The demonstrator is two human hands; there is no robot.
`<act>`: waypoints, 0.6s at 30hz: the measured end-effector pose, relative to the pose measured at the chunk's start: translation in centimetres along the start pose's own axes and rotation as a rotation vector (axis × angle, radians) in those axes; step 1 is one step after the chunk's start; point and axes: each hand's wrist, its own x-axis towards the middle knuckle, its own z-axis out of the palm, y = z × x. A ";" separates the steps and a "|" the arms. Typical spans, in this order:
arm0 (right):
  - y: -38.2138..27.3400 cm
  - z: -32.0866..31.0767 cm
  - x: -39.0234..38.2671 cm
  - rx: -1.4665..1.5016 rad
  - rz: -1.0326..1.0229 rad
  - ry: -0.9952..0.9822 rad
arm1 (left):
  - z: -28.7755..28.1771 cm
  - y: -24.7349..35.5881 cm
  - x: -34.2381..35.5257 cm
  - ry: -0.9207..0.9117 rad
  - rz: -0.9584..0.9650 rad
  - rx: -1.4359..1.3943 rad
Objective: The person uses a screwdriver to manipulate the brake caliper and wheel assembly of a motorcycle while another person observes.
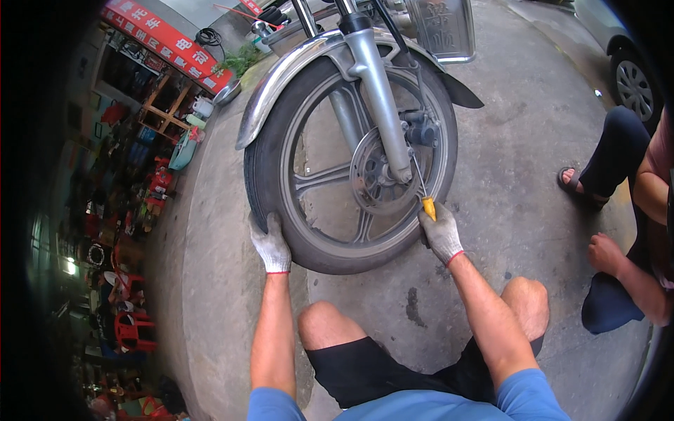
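Note:
A motorcycle's front wheel (330,258) stands before me, with a dark tyre and grey spoked rim. My left hand (271,247), in a white-grey work glove with a red cuff edge, grips the tyre at its lower left, thumb on the sidewall. In my gloved right hand (444,237) is a screwdriver (429,208) with a yellow handle. Its thin shaft points up beside the lower end of the silver fork leg (380,98), near the brake disc (362,172) and the brake caliper (423,133). Exactly what the tip touches is too small to tell.
A chrome mudguard (270,95) arches over the wheel. On the right a person (621,161) in dark trousers and sandals is close by. A parked car (625,49) stands at the upper right. Red chairs (133,331) and shop clutter line the left, below a red banner (168,43).

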 end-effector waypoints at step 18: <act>1.0 1.4 -2.8 0.076 -0.013 0.110 | 0.3 0.8 1.4 -0.088 0.014 0.031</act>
